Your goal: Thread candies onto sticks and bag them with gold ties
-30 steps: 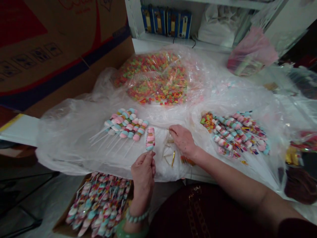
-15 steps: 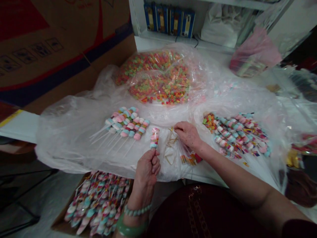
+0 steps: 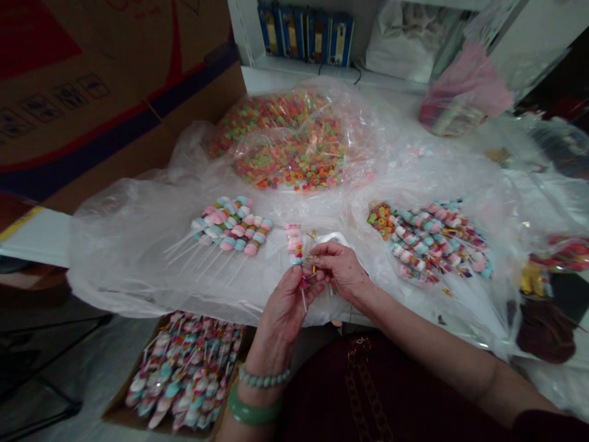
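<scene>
My left hand is closed around the stick of a wrapped marshmallow skewer, which stands up from the fingers in its clear printed wrapper. The white stick end pokes out below. Pinched at the wrapper's neck, just under the marshmallows, is a gold twist tie in the fingers of my right hand; both hands touch there. Unwrapped marshmallow skewers lie in a row to the left. On the right is a heap of wrapped skewers beside loose ring candies.
A big clear bag of ring candies lies behind the hands. A large cardboard box stands at the left. Below the table edge, an open carton holds many wrapped skewers. A pink bag sits at the back right.
My right hand has moved left and down from the gold twist ties to the skewer's neck, bringing one tie. My left hand has shifted slightly right with the skewer.
</scene>
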Demonstrator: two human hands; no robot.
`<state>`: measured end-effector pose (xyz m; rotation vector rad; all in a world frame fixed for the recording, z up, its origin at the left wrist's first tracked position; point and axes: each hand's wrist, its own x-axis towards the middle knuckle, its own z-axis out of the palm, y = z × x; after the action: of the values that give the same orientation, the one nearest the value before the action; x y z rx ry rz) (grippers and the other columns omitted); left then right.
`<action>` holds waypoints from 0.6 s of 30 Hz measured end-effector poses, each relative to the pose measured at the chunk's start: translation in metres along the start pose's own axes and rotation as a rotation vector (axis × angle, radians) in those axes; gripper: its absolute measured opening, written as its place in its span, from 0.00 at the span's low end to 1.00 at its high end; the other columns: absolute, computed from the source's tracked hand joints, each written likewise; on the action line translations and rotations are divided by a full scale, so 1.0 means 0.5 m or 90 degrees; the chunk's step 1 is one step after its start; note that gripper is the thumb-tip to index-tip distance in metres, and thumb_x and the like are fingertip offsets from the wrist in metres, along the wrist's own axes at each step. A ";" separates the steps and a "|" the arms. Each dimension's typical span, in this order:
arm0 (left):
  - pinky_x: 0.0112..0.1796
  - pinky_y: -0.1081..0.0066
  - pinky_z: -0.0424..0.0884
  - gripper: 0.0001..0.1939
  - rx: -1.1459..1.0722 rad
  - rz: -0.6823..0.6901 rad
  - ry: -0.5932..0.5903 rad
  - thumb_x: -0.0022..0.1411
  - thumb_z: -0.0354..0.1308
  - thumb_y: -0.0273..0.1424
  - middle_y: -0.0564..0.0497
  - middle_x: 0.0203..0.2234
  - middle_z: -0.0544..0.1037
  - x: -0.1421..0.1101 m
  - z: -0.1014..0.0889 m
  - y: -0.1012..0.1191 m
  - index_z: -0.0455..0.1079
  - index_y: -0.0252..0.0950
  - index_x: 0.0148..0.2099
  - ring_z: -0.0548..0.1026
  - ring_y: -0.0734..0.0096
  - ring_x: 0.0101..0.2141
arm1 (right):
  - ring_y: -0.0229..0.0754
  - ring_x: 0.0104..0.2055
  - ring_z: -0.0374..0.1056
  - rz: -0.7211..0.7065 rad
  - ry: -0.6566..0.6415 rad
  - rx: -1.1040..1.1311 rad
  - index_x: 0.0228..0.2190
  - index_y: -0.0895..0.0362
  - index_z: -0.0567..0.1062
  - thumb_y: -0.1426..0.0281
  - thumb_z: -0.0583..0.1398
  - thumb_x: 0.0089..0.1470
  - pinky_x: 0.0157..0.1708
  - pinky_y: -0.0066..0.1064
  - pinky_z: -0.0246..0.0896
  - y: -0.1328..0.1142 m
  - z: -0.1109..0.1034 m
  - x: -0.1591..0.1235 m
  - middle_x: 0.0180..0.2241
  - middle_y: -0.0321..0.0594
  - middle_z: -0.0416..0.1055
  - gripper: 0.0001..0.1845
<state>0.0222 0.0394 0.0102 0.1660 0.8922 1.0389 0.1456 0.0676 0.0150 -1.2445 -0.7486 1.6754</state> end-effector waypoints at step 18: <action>0.28 0.66 0.77 0.12 0.249 -0.221 0.054 0.45 0.68 0.28 0.54 0.30 0.79 0.020 0.023 0.004 0.73 0.42 0.35 0.77 0.63 0.30 | 0.42 0.30 0.65 -0.749 0.024 -1.074 0.25 0.57 0.68 0.71 0.53 0.60 0.28 0.34 0.53 0.042 -0.115 -0.040 0.26 0.40 0.69 0.12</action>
<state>0.0312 0.0515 0.0133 0.2848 1.1510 0.5457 0.1958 0.0384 -0.0127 -1.2080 -2.4156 -0.2489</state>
